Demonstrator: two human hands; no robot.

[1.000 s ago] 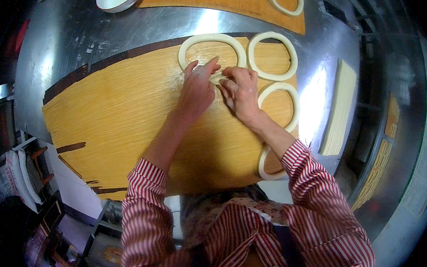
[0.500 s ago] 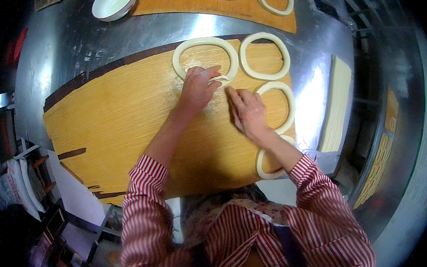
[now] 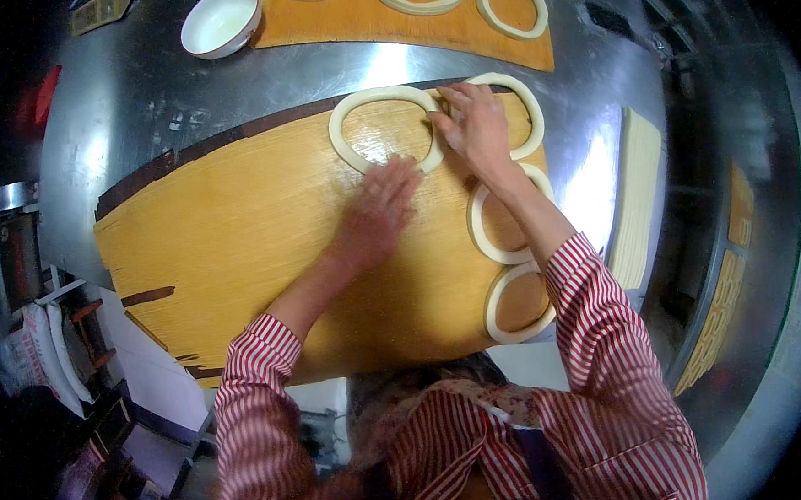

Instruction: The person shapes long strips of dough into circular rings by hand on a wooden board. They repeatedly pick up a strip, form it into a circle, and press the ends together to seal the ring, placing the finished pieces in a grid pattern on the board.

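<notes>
An oval dough ring (image 3: 341,142) lies near the far edge of a yellow wooden board (image 3: 235,242). My left hand (image 3: 382,210) rests at its near side, fingers stretched out and slightly blurred, the tips covering part of the dough. At the ring's right side is my right hand (image 3: 477,128), thumb and fingers apart and bent, the tips touching the dough. Behind that hand a second dough ring (image 3: 532,114) is partly hidden. Down the board's right edge lie a third ring (image 3: 480,227) and a fourth ring (image 3: 496,308), both partly covered by my right forearm.
Beyond the board, a second wooden board (image 3: 332,30) carries more dough rings. To its left stands a white bowl (image 3: 221,23). A pale folded stack (image 3: 634,199) lies at the right of the metal table (image 3: 144,101). White sacks (image 3: 54,354) are at the lower left.
My right hand has moved up to the right side of the far ring. My left hand has drawn back toward me from inside it, fingers now straighter. The ring's near side looks smoother.
</notes>
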